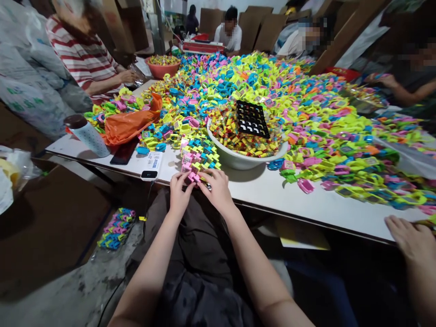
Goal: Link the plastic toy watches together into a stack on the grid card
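A block of bright plastic toy watches point(200, 154), lined up in pink, yellow, green and blue rows, stands at the table's front edge. My left hand point(179, 190) is closed at its near left corner, thumb and fingers on the pink toy watches point(193, 176). From the right, my right hand point(218, 188) grips the same near end, its thumb close to the left one. What lies under the block is mostly hidden. Just beyond my right hand sits a white basin point(235, 159) of small wrapped candies point(238, 143), with a black slotted tray point(252, 119) on top.
Loose toy watches point(316, 131) are heaped across the table. To the left are a tumbler point(89, 136), an orange bag point(132, 120), a dark phone point(124, 152) and a small black-and-white device point(149, 175). Another person's hand point(410, 234) rests at the right edge. A packed bag point(116, 228) lies on the floor.
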A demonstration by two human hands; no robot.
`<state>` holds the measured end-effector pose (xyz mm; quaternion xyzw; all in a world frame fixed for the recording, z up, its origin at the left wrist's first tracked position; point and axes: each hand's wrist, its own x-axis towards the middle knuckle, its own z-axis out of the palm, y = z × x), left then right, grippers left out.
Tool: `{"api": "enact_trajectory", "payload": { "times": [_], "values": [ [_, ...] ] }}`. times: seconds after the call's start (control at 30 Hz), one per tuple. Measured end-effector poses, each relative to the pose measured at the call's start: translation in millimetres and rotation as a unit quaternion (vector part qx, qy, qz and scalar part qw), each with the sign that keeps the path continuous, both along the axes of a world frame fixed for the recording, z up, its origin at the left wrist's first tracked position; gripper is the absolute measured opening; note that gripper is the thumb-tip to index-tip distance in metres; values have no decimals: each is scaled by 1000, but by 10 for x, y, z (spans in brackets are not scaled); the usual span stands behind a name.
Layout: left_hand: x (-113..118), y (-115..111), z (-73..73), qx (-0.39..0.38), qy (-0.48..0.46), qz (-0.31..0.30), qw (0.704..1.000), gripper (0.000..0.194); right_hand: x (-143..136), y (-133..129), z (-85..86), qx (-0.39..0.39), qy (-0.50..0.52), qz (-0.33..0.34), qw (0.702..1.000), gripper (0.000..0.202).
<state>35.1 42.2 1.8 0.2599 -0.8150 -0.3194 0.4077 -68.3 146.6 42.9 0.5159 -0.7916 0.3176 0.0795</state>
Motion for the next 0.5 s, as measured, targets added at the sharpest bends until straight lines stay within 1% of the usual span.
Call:
{"api": "enact_trajectory", "payload": {
  "times": [0.17,0.23,0.3,0.4,0.5],
  "values": [
    [-7,-24,-4,-7,-6,-2,1000,39,38,6,-10,-11,-6,-12,1000,35],
    [-21,-28,-7,-4,1,-8,1000,40,68,27,-20,-35,-13,-20,999,38],
    [-29,-27,-19,2,4,-19,1000,42,99,67,-47,-75,-23,-38,996,39],
    [-11,-19,-46,10,11,-21,1000,46,113,162,-147,-135,-43,-66,988,35],
    [45,-48,-44,18,40,-3,999,44,5,282,-337,-161,-62,-93,981,33]
  ]
}}
